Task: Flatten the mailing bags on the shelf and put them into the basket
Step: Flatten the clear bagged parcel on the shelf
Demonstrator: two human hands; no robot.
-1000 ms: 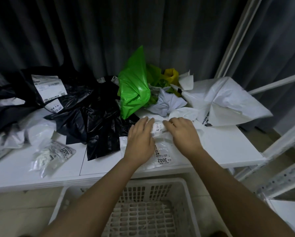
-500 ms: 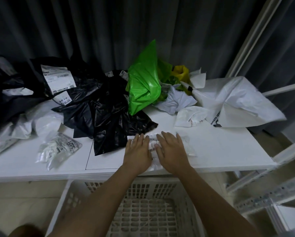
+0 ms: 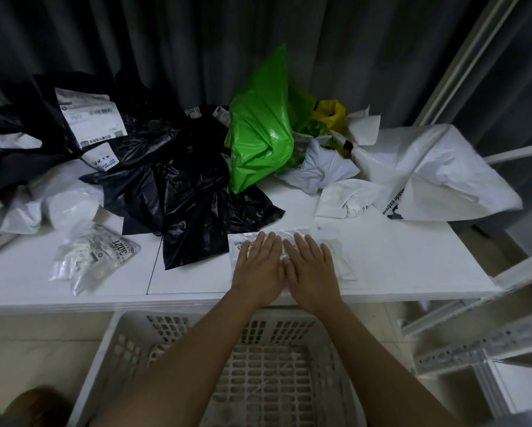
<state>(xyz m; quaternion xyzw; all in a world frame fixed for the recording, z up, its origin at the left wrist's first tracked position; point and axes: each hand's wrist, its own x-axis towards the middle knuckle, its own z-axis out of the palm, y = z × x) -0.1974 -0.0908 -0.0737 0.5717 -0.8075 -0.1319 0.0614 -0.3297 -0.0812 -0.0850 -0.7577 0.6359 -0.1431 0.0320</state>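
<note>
Both palms now flat on clear mailing bag, left hand, right hand, fingers uncurled

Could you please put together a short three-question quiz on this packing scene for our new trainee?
1. True or false: both hands lie flat, fingers straight, on the clear mailing bag at the front of the shelf.
2. Which bag stands tallest in the pile? A) green bag B) yellow bag C) black bag
3. Fill in: the white basket sits ____ the shelf's front edge.

Key:
1. True: the left hand and right hand press it side by side.
2. A
3. below
</note>
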